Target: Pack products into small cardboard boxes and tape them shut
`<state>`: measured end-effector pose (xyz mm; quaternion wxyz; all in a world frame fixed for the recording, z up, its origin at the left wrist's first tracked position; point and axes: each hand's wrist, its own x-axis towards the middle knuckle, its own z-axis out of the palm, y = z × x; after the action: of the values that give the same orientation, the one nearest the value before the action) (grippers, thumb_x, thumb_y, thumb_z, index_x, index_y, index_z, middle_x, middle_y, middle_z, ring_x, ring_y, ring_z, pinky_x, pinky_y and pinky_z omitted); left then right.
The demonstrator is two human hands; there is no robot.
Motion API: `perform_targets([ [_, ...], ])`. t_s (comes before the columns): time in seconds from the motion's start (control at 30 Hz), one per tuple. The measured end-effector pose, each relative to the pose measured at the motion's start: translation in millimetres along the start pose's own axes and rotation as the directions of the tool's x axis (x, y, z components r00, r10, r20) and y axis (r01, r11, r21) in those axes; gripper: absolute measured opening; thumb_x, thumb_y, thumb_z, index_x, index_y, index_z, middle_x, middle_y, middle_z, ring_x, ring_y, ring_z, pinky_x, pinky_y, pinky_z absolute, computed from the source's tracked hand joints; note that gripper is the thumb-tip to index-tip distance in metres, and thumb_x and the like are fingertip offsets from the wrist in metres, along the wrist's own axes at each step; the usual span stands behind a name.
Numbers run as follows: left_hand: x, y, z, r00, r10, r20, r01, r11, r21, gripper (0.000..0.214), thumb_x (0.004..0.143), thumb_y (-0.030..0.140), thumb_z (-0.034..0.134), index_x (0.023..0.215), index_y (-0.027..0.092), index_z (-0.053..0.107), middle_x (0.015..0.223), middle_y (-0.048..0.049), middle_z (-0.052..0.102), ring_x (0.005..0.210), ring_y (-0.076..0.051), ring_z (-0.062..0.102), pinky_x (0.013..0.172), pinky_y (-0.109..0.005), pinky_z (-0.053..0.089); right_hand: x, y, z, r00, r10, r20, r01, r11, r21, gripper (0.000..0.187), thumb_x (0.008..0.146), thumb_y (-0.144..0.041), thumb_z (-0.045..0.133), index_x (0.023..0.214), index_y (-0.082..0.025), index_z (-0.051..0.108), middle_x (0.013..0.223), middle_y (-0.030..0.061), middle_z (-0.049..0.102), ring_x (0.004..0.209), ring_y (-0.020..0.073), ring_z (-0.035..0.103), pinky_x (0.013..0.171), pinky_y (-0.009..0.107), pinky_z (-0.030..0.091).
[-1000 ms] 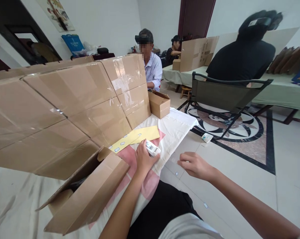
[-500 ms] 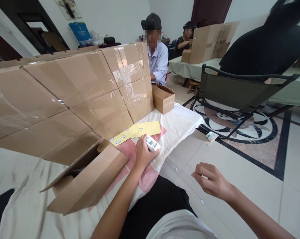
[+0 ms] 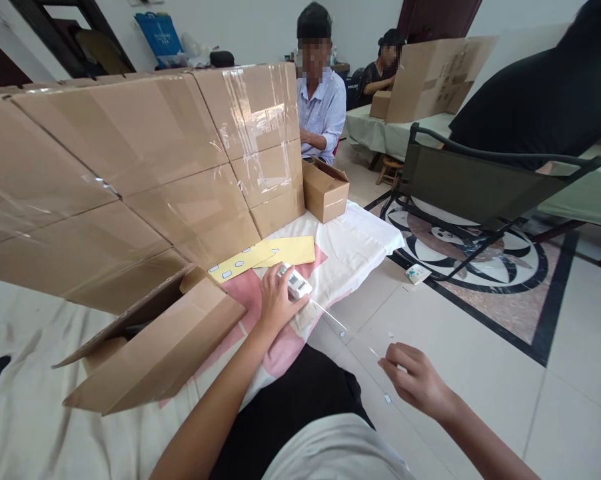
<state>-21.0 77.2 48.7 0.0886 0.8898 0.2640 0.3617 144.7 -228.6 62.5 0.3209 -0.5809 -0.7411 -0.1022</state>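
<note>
My left hand (image 3: 274, 301) is closed around a small white handheld device (image 3: 298, 284) with a grey window, above the cloth near the table's edge. From the device's near end a thin pale strip (image 3: 343, 325) runs taut down to the right. My right hand (image 3: 414, 381) pinches the far end of that strip between thumb and fingers, out over the floor. Just behind the device lies yellow paper (image 3: 293, 251) bearing several small white, dark-edged pieces. What the device is cannot be made out for certain.
Stacked taped cartons (image 3: 165, 133) form a wall along the table's far side. An opened carton (image 3: 165, 347) stands left of my forearm; a smaller box (image 3: 325, 190) sits at the far corner. A folding chair (image 3: 485, 177) is to the right. People sit beyond.
The pale strip now stretches between the device and my right hand; it was not visible before. My view has shifted slightly. My left hand keeps its grip on the device.
</note>
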Motion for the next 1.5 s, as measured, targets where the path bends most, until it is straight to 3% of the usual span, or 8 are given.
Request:
perform_targets([
  [0.13, -6, 0, 0.1, 0.991, 0.128, -0.031, -0.125, 0.988, 0.087, 0.029, 0.082, 0.035, 0.077, 0.109, 0.026, 0.067, 0.139, -0.0126, 0.052, 0.134, -0.034, 0.047, 0.112, -0.052, 0.040, -16, 10, 17, 0.998, 0.016, -0.057, -0.015, 1.000, 0.015, 0.030, 0.090, 0.005, 0.050, 0.107, -0.019, 0.052, 0.082, 0.0011, 0.049, 0.068, 0.0138, 0.040, 0.061, 0.029, 0.032],
  [0.23, -10, -2, 0.9, 0.989, 0.147, 0.010, -0.147, 0.984, 0.099, 0.020, 0.086, 0.033, 0.072, 0.105, 0.029, 0.071, 0.133, -0.0098, 0.057, 0.132, -0.033, 0.049, 0.113, -0.050, 0.039, -18, 10, 23, 0.995, 0.047, -0.091, -0.044, 0.999, 0.029, 0.035, 0.089, 0.007, 0.047, 0.110, -0.019, 0.053, 0.083, 0.0012, 0.049, 0.068, 0.0139, 0.043, 0.060, 0.028, 0.036],
  [0.53, 0, 3, -3.9, 0.999, -0.020, 0.035, 0.019, 1.000, 0.012, 0.062, 0.078, 0.038, 0.076, 0.135, 0.025, 0.054, 0.146, -0.0139, 0.052, 0.136, -0.034, 0.047, 0.114, -0.049, 0.039, 21, 6, -8, 0.976, -0.031, -0.216, 0.042, 0.998, 0.050, 0.035, 0.085, 0.007, 0.054, 0.101, -0.024, 0.053, 0.081, -0.0003, 0.050, 0.073, 0.0148, 0.051, 0.062, 0.030, 0.042],
  [0.77, 2, -4, -3.0, 0.997, 0.077, 0.001, -0.077, 0.997, 0.012, 0.058, 0.080, 0.042, 0.076, 0.132, 0.023, 0.055, 0.143, -0.0164, 0.053, 0.133, -0.036, 0.050, 0.111, -0.051, 0.042, 57, 11, -33, 0.967, -0.074, -0.243, 0.088, 0.995, 0.047, 0.034, 0.084, 0.008, 0.054, 0.086, -0.024, 0.042, 0.075, -0.0033, 0.045, 0.067, 0.0116, 0.046, 0.060, 0.028, 0.037],
  [1.0, -1, -23, 13.5, 0.961, 0.239, -0.138, -0.227, 0.969, 0.098, 0.036, 0.081, 0.043, 0.078, 0.109, 0.024, 0.066, 0.137, -0.0151, 0.057, 0.122, -0.037, 0.058, 0.101, -0.051, 0.046, 22, 10, -14, 0.978, -0.135, -0.156, 0.110, 0.982, -0.156, 0.033, 0.081, 0.000, 0.059, 0.078, -0.025, 0.037, 0.071, -0.0053, 0.039, 0.062, 0.0121, 0.036, 0.056, 0.030, 0.028],
  [1.17, -2, -31, 15.8, 0.896, 0.397, -0.201, -0.380, 0.917, 0.119, 0.024, 0.078, 0.037, 0.082, 0.095, 0.027, 0.070, 0.125, -0.0119, 0.064, 0.112, -0.034, 0.062, 0.094, -0.047, 0.048, -4, 11, 7, 0.991, -0.132, -0.004, 0.130, 0.979, -0.158, 0.032, 0.086, -0.010, 0.065, 0.073, -0.024, 0.039, 0.071, -0.0050, 0.035, 0.060, 0.0115, 0.034, 0.056, 0.029, 0.028],
  [1.3, -1, -33, 14.7, 0.859, 0.467, -0.211, -0.443, 0.883, 0.153, 0.024, 0.078, 0.038, 0.082, 0.096, 0.026, 0.072, 0.123, -0.0143, 0.065, 0.107, -0.036, 0.063, 0.091, -0.049, 0.047, -20, 15, 18, 0.994, -0.075, 0.077, 0.084, 0.988, -0.130, 0.020, 0.093, -0.018, 0.063, 0.079, -0.023, 0.048, 0.074, -0.0027, 0.043, 0.062, 0.0116, 0.040, 0.057, 0.027, 0.033],
  [1.5, 0, -25, 7.2, 0.829, 0.523, -0.198, -0.488, 0.850, 0.199, 0.027, 0.082, 0.036, 0.078, 0.105, 0.026, 0.071, 0.120, -0.0145, 0.068, 0.101, -0.033, 0.064, 0.087, -0.047, 0.048, -30, 15, 32, 0.998, -0.053, 0.033, 0.056, 0.996, -0.066, 0.018, 0.101, -0.023, 0.050, 0.083, -0.021, 0.053, 0.074, -0.0009, 0.048, 0.062, 0.0129, 0.041, 0.057, 0.027, 0.033],
])
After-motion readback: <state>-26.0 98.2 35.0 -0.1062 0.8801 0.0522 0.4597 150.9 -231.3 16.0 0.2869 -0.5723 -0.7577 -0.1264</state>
